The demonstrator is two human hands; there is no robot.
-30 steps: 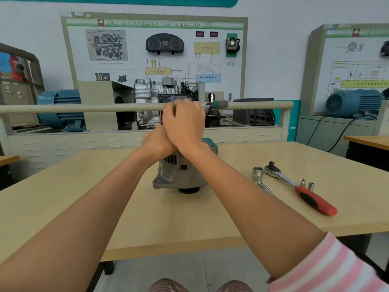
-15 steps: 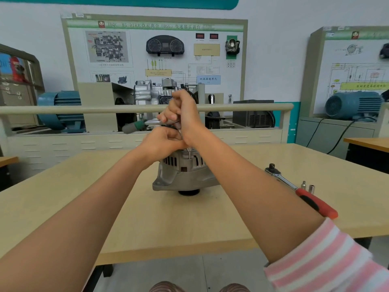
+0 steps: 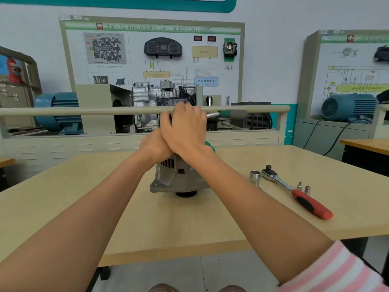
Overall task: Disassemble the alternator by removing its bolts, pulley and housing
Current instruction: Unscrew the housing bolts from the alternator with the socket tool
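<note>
2 hands work atop 1 alternator [image 3: 176, 178]: right hand [image 3: 185, 131] curls around a wrench [image 3: 227, 114]; left hand [image 3: 154, 145] mostly hidden, grip unclear. Beside: 1 ratchet [image 3: 294, 191], 3 sockets [image 3: 255, 176].

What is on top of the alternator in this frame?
Both hands: the right hand lies over the left hand, with a green-handled tool sticking out to the right. The alternator top and any bolt are covered.
</note>
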